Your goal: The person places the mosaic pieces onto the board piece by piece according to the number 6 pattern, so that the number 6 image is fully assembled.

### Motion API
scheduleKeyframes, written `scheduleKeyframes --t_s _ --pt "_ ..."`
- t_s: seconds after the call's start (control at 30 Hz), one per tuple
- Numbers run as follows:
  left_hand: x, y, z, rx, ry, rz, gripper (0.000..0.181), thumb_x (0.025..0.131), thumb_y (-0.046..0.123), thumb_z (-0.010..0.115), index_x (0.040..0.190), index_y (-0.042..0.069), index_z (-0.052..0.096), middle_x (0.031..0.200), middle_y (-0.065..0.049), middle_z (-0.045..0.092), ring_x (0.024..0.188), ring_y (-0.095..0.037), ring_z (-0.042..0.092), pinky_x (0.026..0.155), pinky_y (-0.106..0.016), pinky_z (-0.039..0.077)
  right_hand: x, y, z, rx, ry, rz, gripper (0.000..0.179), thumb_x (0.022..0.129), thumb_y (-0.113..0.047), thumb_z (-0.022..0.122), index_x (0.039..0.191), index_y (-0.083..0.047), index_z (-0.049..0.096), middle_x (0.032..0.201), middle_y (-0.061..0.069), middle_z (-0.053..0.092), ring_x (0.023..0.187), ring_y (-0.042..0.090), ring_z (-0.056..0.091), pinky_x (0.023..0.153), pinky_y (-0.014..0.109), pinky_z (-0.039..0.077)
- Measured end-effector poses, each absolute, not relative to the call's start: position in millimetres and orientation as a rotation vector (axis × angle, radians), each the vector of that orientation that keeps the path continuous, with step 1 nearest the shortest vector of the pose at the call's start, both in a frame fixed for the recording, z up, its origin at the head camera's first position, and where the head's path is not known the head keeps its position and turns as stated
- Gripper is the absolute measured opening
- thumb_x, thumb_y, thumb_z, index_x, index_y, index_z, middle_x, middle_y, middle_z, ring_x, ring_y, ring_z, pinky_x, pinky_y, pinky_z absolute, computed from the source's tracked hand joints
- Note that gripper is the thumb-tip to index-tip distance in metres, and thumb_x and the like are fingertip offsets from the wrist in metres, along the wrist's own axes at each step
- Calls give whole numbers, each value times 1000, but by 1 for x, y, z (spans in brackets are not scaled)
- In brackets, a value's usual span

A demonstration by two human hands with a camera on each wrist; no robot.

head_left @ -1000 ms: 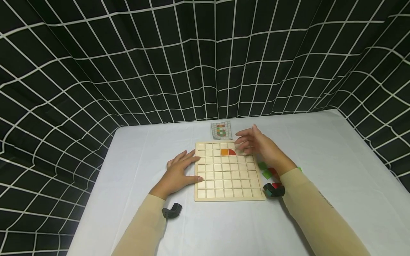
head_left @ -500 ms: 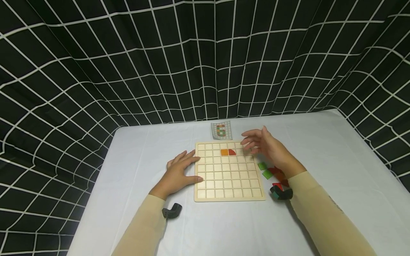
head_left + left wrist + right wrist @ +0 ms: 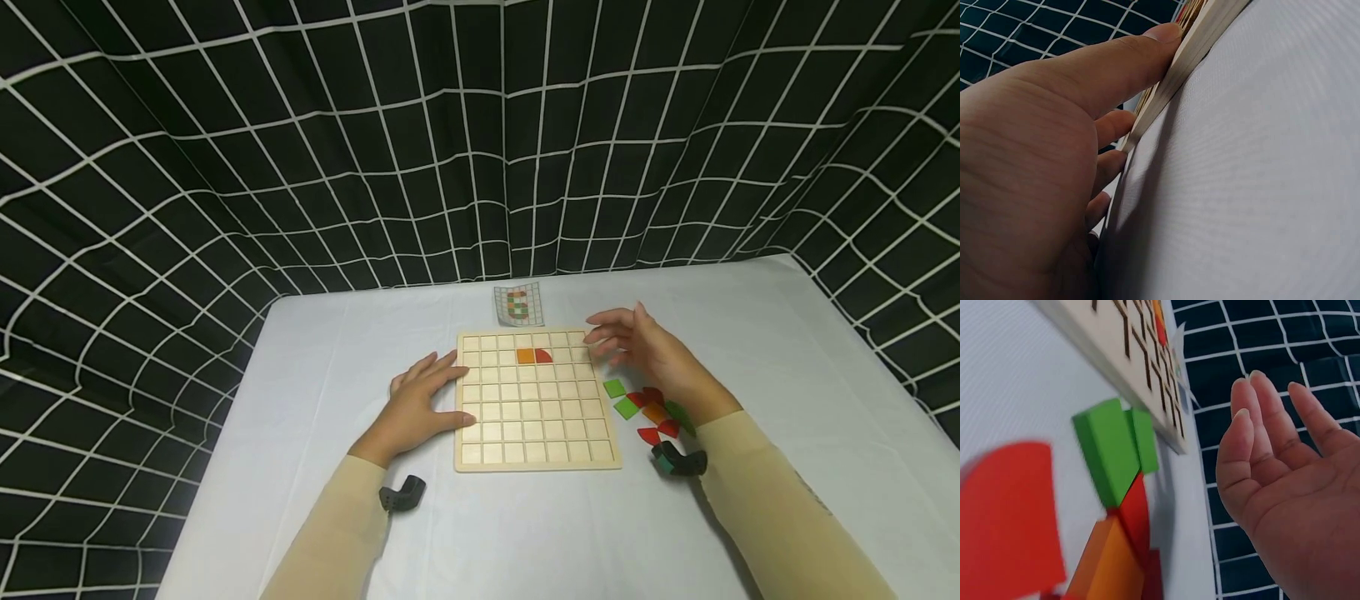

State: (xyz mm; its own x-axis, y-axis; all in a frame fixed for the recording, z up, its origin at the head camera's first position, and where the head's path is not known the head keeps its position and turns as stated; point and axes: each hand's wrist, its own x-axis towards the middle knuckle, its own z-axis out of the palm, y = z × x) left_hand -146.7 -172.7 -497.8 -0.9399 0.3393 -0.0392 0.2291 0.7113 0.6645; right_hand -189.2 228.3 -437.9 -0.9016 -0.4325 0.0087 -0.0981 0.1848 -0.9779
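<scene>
A wooden grid board (image 3: 521,412) lies on the white table, with an orange square tile (image 3: 526,356) and a red quarter-round tile (image 3: 543,356) side by side in its upper cells. My left hand (image 3: 420,408) rests at the board's left edge, thumb and fingertips on the rim; the left wrist view shows the thumb (image 3: 1116,69) on the edge. My right hand (image 3: 645,354) hovers by the board's upper right corner, fingers loosely bent and holding nothing. Below it lie green tiles (image 3: 626,407), red quarter-round tiles (image 3: 648,436) and an orange tile (image 3: 655,412).
A small pattern card (image 3: 518,304) with a coloured grid figure lies behind the board. Black curtains (image 3: 480,150) with white grid lines stand round the table (image 3: 360,325). In the right wrist view, the loose tiles (image 3: 1107,453) sit close to the board's side.
My right hand has drawn back to the right, off the board's upper right part, uncovering more of the loose tiles. My left hand has stayed in place.
</scene>
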Motion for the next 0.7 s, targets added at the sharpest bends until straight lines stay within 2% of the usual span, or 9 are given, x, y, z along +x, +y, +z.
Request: scheduleKeyframes --t_s 0.37,0.7 --pt "-145 -173 -496 472 2763 1060 80 87 46 94 156 24 61 175 7 33 164 -23 14 123 -55 11 -178 248 -446 -447 2198 -1737 82 117 -59 21 154 9 46 140 29 60 124 48 57 100 41 52" --pt "-145 -174 -497 486 2765 1057 80 87 46 94 156 24 61 175 6 33 164 -23 15 123 -53 12 -170 267 -458 -332 2328 -1642 76 116 -59 27 154 2 52 139 22 63 125 41 58 100 34 51"
